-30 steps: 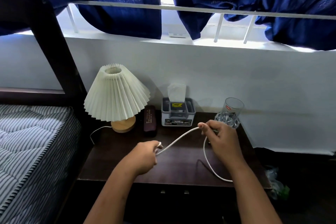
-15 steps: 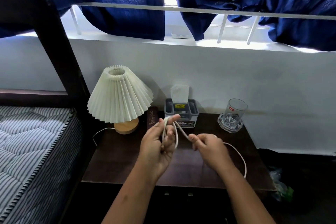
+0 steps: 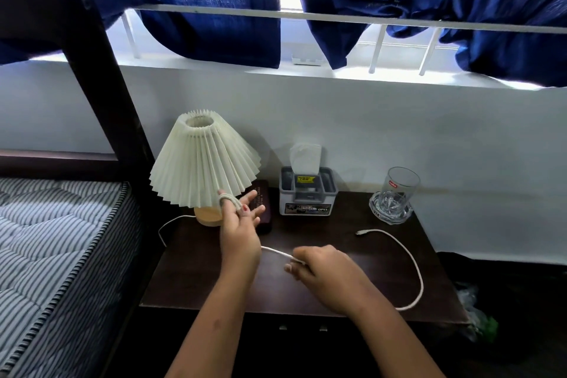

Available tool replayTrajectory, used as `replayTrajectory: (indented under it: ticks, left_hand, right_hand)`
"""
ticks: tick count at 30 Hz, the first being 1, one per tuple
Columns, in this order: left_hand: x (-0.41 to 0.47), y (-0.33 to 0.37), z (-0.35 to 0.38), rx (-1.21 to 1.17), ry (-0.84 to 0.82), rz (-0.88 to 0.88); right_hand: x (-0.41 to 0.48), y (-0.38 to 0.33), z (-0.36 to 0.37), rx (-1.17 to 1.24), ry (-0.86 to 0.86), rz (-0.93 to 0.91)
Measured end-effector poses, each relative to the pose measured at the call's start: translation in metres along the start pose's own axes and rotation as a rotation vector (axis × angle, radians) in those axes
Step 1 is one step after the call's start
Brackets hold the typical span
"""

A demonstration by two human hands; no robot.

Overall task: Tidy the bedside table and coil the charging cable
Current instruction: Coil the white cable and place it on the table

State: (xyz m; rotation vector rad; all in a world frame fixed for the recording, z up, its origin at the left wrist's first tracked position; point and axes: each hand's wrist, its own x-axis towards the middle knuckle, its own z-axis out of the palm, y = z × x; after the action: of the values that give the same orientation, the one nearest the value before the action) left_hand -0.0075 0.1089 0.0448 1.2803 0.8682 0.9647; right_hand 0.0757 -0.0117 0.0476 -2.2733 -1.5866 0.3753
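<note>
A white charging cable (image 3: 412, 261) lies in a long curve on the dark wooden bedside table (image 3: 352, 242), its free plug end near the glass. My left hand (image 3: 241, 232) is raised with fingers spread, and a few turns of the cable are wound around its fingertips in front of the lamp. From there the cable runs taut down to my right hand (image 3: 322, 270), which pinches it low over the table's middle. The rest trails from under my right hand toward the front right edge.
A pleated cream lamp (image 3: 204, 163) stands at the back left, with a dark case (image 3: 262, 205) beside it, a tissue box (image 3: 308, 193) in the middle and a glass on a coaster (image 3: 395, 193) at the back right. A striped mattress (image 3: 55, 255) borders the left.
My left hand has lifted and opened, keeping the loops on its fingertips. My right hand has slid down and toward me along the cable, pulling it taut. The plug end now lies on the table.
</note>
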Motion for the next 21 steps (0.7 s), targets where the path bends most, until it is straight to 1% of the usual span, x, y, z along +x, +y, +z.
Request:
replayTrajectory:
  ticks: [2, 3, 4, 5, 6, 8, 9, 12, 14, 17, 21]
  left_hand:
    - [-0.005, -0.003, 0.006, 0.242, -0.06, 0.1]
    - [-0.011, -0.005, 0.01, 0.388, -0.119, 0.139]
    - [-0.017, -0.004, 0.013, 0.503, -0.191, 0.157]
    - [-0.02, -0.006, 0.015, 0.566, -0.265, 0.15]
    - [-0.024, -0.005, 0.019, 0.523, -0.342, 0.078]
    - [-0.031, 0.002, 0.023, 0.31, -0.501, -0.137]
    - [-0.033, 0.006, 0.024, 0.247, -0.564, -0.208]
    - [-0.034, 0.013, 0.025, 0.132, -0.672, -0.283]
    - [-0.033, 0.015, 0.025, 0.067, -0.721, -0.315]
    - [-0.031, 0.015, 0.022, -0.035, -0.814, -0.38]
    - [-0.029, 0.014, 0.021, -0.234, -0.861, -0.444]
  right_hand:
    - [-0.002, 0.002, -0.006, 0.014, 0.125, -0.06]
    - [-0.002, 0.003, -0.009, -0.007, 0.184, -0.085]
    - [-0.003, 0.005, -0.013, -0.022, 0.235, -0.105]
    - [-0.004, 0.008, -0.017, -0.021, 0.276, -0.116]
    - [-0.005, 0.01, -0.021, -0.007, 0.309, -0.113]
    - [-0.008, 0.019, -0.029, 0.007, 0.372, -0.056]
    - [-0.009, 0.024, -0.032, 0.0, 0.412, -0.014]
    - [-0.011, 0.037, -0.038, -0.004, 0.525, 0.097]
    - [-0.01, 0.043, -0.039, 0.011, 0.559, 0.157]
    - [-0.009, 0.05, -0.037, -0.006, 0.564, 0.212]
    - [-0.006, 0.05, -0.03, -0.031, 0.509, 0.262]
